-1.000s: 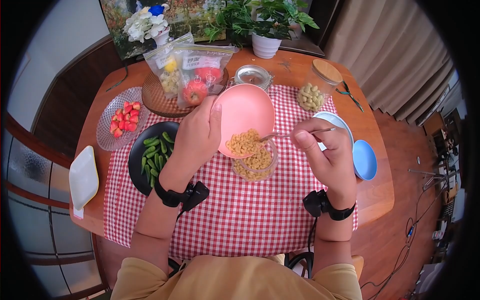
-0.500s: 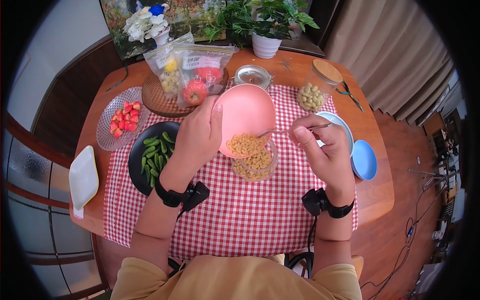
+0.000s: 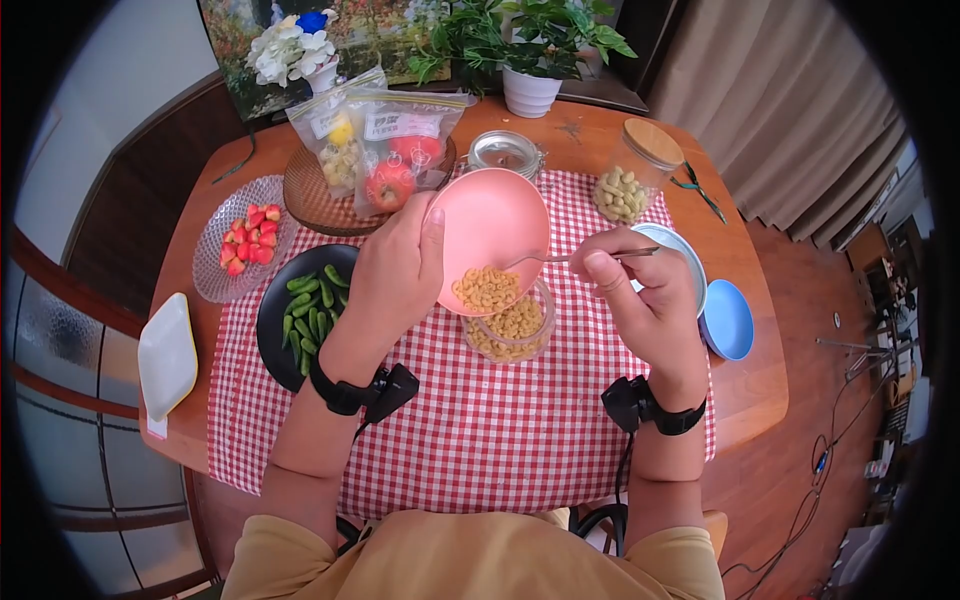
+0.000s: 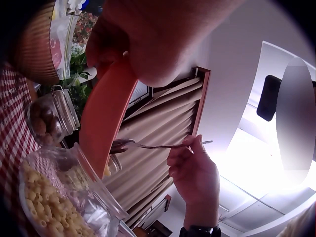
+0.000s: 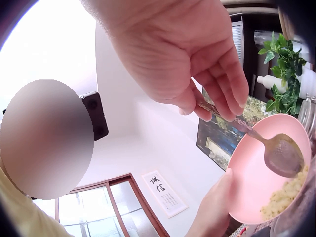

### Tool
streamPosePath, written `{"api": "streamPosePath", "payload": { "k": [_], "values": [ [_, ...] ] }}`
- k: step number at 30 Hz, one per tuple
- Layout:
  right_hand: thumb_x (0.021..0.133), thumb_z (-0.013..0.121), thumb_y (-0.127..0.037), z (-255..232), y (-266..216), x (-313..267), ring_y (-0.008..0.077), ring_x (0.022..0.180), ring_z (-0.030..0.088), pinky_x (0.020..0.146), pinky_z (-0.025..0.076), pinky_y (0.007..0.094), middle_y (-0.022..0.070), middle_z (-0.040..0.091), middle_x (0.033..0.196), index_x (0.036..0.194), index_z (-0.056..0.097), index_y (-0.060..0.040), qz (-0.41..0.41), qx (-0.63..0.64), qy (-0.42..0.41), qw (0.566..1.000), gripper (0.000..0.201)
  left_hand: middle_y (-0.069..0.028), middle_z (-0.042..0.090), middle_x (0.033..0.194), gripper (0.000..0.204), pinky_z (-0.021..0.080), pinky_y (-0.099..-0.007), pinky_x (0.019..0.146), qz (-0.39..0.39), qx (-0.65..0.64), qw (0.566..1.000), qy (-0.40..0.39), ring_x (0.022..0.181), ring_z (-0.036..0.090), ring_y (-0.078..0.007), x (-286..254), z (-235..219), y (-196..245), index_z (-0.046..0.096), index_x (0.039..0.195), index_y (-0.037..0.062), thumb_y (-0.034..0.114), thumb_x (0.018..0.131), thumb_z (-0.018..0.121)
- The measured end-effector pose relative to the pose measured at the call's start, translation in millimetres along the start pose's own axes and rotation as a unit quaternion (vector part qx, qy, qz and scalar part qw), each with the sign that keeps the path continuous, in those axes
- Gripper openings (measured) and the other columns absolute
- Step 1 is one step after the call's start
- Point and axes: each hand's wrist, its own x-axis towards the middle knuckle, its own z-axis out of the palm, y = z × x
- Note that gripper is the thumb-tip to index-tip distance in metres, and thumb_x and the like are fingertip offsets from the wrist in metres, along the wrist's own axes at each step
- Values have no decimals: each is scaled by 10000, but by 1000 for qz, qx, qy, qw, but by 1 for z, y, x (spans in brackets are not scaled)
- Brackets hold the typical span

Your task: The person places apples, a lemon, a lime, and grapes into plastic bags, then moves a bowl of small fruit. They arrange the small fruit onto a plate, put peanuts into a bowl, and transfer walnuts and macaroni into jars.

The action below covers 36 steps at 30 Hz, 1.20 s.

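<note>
Two hands | spoon (image 3: 545,260) pinched in right fingers (image 3: 600,268) | bowl (image 3: 490,235) probably left-gripped

One pink bowl (image 3: 490,235), one spoon (image 3: 560,260), three glass jars at twelve to two o'clock, two zip bags (image 3: 385,140), two blue plates (image 3: 725,320).

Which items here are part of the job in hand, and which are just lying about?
In use: pink bowl gripped tilted by the left hand; spoon pinched by the right hand; macaroni; glass jar beneath.

Lying about: green pods, strawberries, zip bags, nut jar, blue bowls.
</note>
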Motion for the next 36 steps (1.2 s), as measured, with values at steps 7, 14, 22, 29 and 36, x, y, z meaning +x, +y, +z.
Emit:
{"api": "streamPosePath", "payload": {
  "k": [7, 14, 22, 29, 36],
  "values": [
    [908, 620, -105, -6, -3, -5, 138, 626, 579, 563, 447, 255, 94, 676, 809, 795, 626, 51, -21, -5, -1, 1000, 192, -260, 620, 957, 279, 472, -485, 754, -6, -2, 1000, 1, 884, 597, -442, 0, -1, 3, 542, 1109, -2, 205, 983, 404],
    [916, 610, -100, -2, 1, -2, 134, 668, 591, 592, 457, 255, 84, 679, 829, 827, 630, 57, -35, 49, 41, 997, 181, -257, 621, 965, 279, 473, -484, 756, -1, -1, 1000, 4, 887, 597, -441, 0, 0, 1, 544, 1109, -2, 205, 983, 406],
    [915, 612, -107, 0, 5, -1, 125, 649, 583, 579, 456, 253, 85, 687, 846, 808, 628, 54, -6, 9, -11, 1000, 194, -254, 620, 972, 272, 473, -482, 763, 1, -6, 1000, 8, 897, 596, -439, -1, 1, 0, 544, 1113, -1, 196, 977, 415],
    [918, 609, -106, -5, 1, -5, 121, 652, 575, 580, 453, 254, 92, 675, 826, 810, 611, 60, -24, 52, 13, 998, 198, -253, 620, 971, 268, 476, -478, 758, 7, -1, 1000, 12, 896, 597, -437, -1, 1, 1, 544, 1116, 0, 191, 976, 416],
    [920, 605, -105, 1, 0, -1, 123, 678, 585, 599, 461, 256, 86, 674, 831, 881, 639, 48, 14, 35, -3, 999, 162, -254, 619, 979, 270, 475, -476, 766, 0, 2, 1000, 5, 899, 597, -437, -1, 1, -1, 545, 1119, 2, 194, 973, 424]
  ]
}}
